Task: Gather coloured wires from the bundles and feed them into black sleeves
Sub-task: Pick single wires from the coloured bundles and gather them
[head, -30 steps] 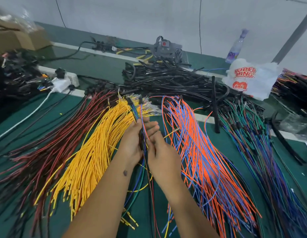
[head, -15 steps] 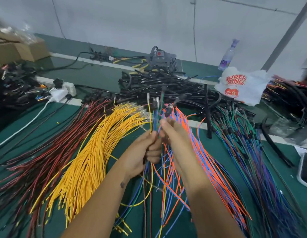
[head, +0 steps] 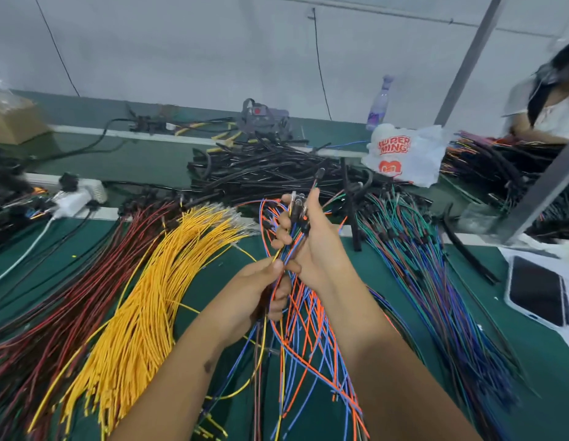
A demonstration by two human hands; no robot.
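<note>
Hands have separated since 0.5 s ago: right hand (head: 312, 246) grips the gathered wires (head: 296, 243) higher, left hand (head: 257, 294) pinches them lower.

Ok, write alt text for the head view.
Two bare hands, left hand and right hand, grip a small gathered bunch of mixed coloured wires above a green table, between spread yellow wires and orange-and-blue wires.
</note>
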